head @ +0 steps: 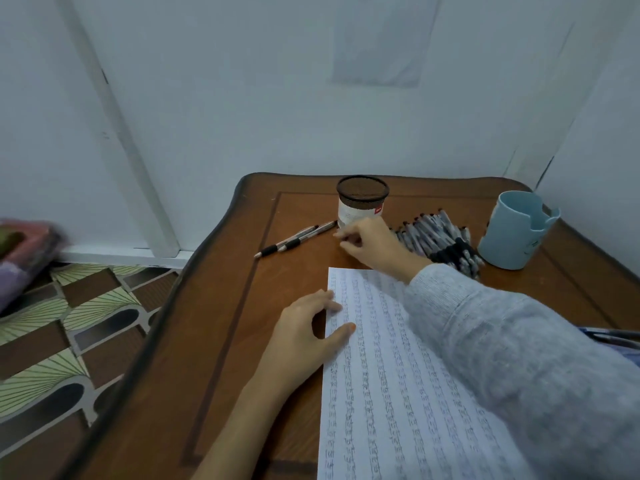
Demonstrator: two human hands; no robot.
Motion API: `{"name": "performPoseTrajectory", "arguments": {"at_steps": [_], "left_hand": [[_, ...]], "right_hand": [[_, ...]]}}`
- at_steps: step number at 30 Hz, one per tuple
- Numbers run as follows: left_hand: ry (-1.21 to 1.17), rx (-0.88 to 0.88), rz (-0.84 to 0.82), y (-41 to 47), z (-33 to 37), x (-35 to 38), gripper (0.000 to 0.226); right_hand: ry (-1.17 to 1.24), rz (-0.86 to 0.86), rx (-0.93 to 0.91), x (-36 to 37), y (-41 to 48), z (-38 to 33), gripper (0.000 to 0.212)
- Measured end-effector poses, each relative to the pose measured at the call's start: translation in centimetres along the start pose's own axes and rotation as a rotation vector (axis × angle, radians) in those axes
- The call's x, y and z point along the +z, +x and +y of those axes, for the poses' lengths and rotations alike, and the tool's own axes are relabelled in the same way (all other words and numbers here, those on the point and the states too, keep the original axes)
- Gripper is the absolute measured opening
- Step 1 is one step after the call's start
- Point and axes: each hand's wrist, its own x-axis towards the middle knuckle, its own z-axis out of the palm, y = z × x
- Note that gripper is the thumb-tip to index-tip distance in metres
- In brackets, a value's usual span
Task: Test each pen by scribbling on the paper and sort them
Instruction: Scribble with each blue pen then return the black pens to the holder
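A sheet of paper (398,393) covered in rows of scribbles lies on the wooden table (225,341). My left hand (304,330) rests on its left edge, with the fingertips and thumb on the sheet. My right hand (369,242), in a grey sleeve, reaches over the paper's top. Its curled fingers are at the back end of two pens (296,238) lying side by side left of a mesh cup (362,202). Whether they pinch a pen is unclear. A pile of several pens (440,239) lies just right of this hand.
A light blue holder (516,232) stands at the table's back right, beside the pen pile. More pens (613,336) show at the right edge behind my sleeve. White walls close in behind and to the right. A patterned floor (69,323) lies left of the table.
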Motion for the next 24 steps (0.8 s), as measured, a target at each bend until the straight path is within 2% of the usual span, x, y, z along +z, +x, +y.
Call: {"name": "performPoseTrajectory", "arguments": {"at_steps": [5, 9, 15, 20, 24], "left_hand": [[-0.014, 0.003, 0.019, 0.1, -0.2, 0.2, 0.034], [-0.031, 0.000, 0.021, 0.1, -0.2, 0.2, 0.035], [0.002, 0.016, 0.014, 0.1, 0.0, 0.2, 0.036], [0.003, 0.023, 0.015, 0.1, 0.0, 0.2, 0.038], [0.002, 0.031, 0.008, 0.1, -0.1, 0.2, 0.037]], "right_hand": [[-0.185, -0.134, -0.120, 1.5, 3.1, 0.2, 0.041], [-0.410, -0.214, -0.134, 2.5, 4.2, 0.6, 0.050], [-0.618, -0.116, -0.195, 3.2, 3.4, 0.1, 0.050], [-0.570, 0.013, -0.200, 3.7, 3.3, 0.0, 0.025], [-0.448, -0.054, -0.219, 3.3, 3.3, 0.3, 0.023]]}}
